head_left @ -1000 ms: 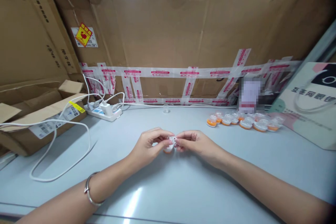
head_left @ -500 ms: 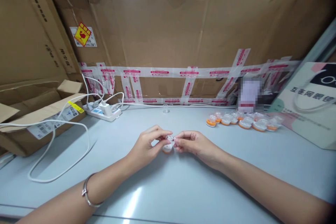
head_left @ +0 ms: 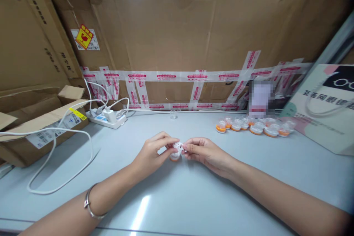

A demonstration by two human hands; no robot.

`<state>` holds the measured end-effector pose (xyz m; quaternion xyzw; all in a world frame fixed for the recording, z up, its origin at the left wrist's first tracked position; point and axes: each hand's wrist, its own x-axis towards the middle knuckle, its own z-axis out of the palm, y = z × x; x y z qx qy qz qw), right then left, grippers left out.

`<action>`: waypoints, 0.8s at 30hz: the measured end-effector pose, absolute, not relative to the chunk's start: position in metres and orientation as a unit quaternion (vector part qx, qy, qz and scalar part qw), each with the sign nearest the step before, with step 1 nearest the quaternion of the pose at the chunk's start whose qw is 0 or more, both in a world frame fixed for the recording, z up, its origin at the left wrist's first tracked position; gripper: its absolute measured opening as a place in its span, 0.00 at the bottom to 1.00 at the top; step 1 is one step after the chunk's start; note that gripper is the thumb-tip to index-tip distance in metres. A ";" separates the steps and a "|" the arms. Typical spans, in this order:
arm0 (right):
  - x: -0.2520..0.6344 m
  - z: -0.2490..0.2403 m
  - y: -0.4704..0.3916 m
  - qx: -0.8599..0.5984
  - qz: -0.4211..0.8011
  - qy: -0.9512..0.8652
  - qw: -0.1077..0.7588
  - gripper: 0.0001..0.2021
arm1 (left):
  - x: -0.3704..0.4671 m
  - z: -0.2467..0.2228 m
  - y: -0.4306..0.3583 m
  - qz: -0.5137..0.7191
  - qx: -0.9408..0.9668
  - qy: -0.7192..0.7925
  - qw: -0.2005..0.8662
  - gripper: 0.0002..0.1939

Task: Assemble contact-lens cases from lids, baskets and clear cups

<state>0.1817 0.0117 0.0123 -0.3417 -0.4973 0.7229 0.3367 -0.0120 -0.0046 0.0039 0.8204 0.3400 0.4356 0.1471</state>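
Near the middle of the table, my left hand (head_left: 157, 149) pinches a small white openwork plastic piece (head_left: 178, 146) between thumb and fingertips. From the other side, my right hand (head_left: 203, 153) is closed on the right edge of the same piece. Just under it is a small round white case with an orange base (head_left: 174, 156), partly hidden by my left fingers; whether the two touch I cannot tell. A small clear round part (head_left: 173, 115) lies farther back, close to the cable along the wall.
Several orange and white round cases with clear tops (head_left: 256, 128) are grouped at the back right, beside a printed bag (head_left: 329, 118). At left are an open cardboard box (head_left: 55, 125), a power strip (head_left: 112, 118) and a looped white cable (head_left: 90, 147). Tall cardboard (head_left: 171, 37) closes off the back.
The white piece has tilted slightly between my fingers, and its right end shows more. Both hands keep their pinch. The whole view has shifted a little.
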 end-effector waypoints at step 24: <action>0.186 0.015 0.015 -0.355 0.627 -0.618 0.316 0.11 | -0.013 0.005 -0.007 0.437 0.835 0.315 0.115 0.13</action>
